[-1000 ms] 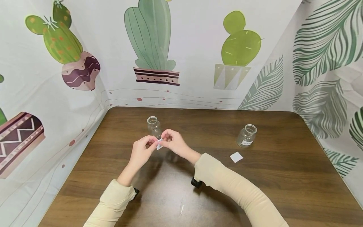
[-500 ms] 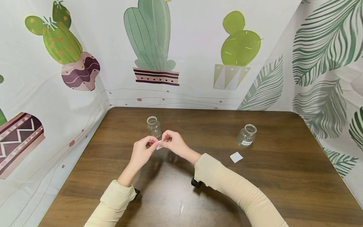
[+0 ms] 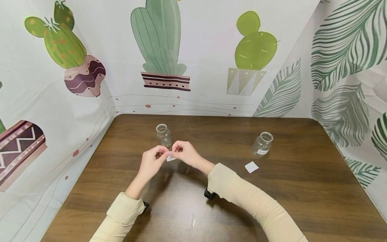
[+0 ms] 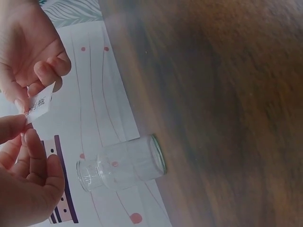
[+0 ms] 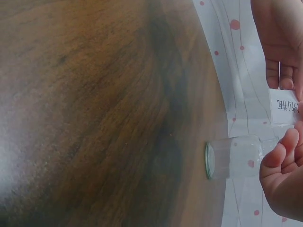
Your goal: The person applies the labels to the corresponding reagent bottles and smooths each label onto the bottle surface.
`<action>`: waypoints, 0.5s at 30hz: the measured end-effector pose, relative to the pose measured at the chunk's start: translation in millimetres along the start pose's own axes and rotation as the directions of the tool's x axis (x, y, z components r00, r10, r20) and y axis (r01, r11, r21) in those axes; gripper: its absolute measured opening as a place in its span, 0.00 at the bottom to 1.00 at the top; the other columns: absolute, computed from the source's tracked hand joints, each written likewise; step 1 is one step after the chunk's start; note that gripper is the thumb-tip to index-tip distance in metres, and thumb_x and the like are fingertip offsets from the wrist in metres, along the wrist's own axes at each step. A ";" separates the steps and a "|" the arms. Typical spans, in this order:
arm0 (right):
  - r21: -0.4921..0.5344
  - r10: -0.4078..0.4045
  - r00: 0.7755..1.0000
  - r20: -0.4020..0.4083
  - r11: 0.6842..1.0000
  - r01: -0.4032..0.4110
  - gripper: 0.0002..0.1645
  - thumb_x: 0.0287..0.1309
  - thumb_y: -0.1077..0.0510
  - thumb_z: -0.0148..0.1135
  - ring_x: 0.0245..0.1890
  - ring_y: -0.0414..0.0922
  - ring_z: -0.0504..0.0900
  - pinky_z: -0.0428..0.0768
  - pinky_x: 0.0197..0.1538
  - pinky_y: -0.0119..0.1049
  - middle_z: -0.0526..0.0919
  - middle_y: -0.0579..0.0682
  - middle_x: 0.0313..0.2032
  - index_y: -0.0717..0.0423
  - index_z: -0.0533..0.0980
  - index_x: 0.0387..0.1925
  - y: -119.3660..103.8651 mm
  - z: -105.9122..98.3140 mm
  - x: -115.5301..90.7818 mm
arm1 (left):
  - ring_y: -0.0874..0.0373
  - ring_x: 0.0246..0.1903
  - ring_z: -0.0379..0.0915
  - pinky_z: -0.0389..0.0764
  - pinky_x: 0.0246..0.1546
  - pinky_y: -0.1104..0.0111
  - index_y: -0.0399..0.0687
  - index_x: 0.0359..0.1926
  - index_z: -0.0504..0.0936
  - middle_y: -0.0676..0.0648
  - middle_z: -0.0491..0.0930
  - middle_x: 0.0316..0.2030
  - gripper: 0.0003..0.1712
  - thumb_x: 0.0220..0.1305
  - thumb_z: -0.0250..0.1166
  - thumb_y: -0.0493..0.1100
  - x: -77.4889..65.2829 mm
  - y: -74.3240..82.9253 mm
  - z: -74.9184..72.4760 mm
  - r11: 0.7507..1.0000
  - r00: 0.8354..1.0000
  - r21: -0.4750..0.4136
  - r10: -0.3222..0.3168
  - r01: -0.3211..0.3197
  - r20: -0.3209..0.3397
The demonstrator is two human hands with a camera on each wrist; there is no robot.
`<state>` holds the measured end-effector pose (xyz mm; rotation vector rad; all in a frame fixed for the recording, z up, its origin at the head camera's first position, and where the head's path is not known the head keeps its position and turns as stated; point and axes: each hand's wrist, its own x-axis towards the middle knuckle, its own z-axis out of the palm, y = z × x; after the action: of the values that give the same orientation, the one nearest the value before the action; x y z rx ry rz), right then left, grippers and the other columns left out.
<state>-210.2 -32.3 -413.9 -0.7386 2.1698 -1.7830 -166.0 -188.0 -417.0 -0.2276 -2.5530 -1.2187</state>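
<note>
Between both hands is a small white label (image 3: 171,158) with dark printed characters, held above the table. My left hand (image 3: 152,163) pinches its left side with thumb and forefinger. The right hand (image 3: 188,155) pinches the other side. Just behind the fingers, an uncapped clear glass jar (image 3: 163,135) stands upright, apart from both hands. In the left wrist view the label (image 4: 41,103) hangs near the mouth end of the jar (image 4: 124,164). The right wrist view shows the print on the label (image 5: 283,106), partly covered by fingers.
At the right stands a second uncapped glass jar (image 3: 262,144) bearing a white label. A white paper square (image 3: 251,167) lies in front of it. The wooden table (image 3: 290,195) meets a patterned cloth (image 3: 208,50) at its back and sides.
The label has turned in the fingers, so its printed side now shows more. My right hand has lowered slightly; the left stays almost where it was.
</note>
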 end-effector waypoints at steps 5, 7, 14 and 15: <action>-0.016 -0.017 1.000 -0.020 1.000 0.017 0.07 0.45 0.72 0.59 0.17 0.35 0.63 0.62 0.21 0.24 0.69 0.53 0.19 0.71 0.70 0.27 -11.5 -0.5 -6.6 | 0.60 0.24 0.71 0.74 0.28 0.73 0.40 0.27 0.78 0.48 0.78 0.22 0.04 0.53 0.63 0.38 0.1 -0.2 -0.2 1.000 1.000 -0.002 0.001 -0.001 0.003; -0.008 -0.027 0.999 -0.043 1.000 0.027 0.08 0.44 0.72 0.58 0.17 0.36 0.64 0.62 0.21 0.23 0.70 0.54 0.19 0.72 0.69 0.29 -11.3 -0.6 -7.1 | 0.59 0.24 0.72 0.73 0.27 0.73 0.40 0.27 0.78 0.49 0.78 0.22 0.05 0.53 0.63 0.39 0.1 -0.4 -0.5 1.000 1.000 -0.004 -0.005 0.005 0.002; 0.006 -0.081 0.993 -0.085 0.997 0.082 0.09 0.43 0.73 0.58 0.17 0.38 0.64 0.62 0.21 0.24 0.70 0.55 0.18 0.72 0.68 0.29 -10.7 -2.2 -7.5 | 0.59 0.24 0.72 0.71 0.27 0.76 0.40 0.27 0.78 0.49 0.78 0.21 0.06 0.52 0.63 0.39 0.1 -0.7 -1.0 1.000 1.000 -0.003 -0.017 0.017 0.000; 0.000 -0.084 0.993 -0.080 0.996 0.084 0.09 0.43 0.73 0.58 0.17 0.39 0.64 0.62 0.21 0.24 0.70 0.55 0.18 0.72 0.68 0.28 -11.4 -2.3 -7.7 | 0.59 0.24 0.72 0.72 0.27 0.75 0.39 0.27 0.78 0.49 0.78 0.21 0.06 0.52 0.63 0.40 0.1 -0.3 -0.9 1.000 1.000 -0.005 -0.019 0.019 0.000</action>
<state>-202.2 -27.8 -403.4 -0.7820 2.2158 -1.8882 -165.9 -188.9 -416.7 -0.2052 -2.5574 -1.2321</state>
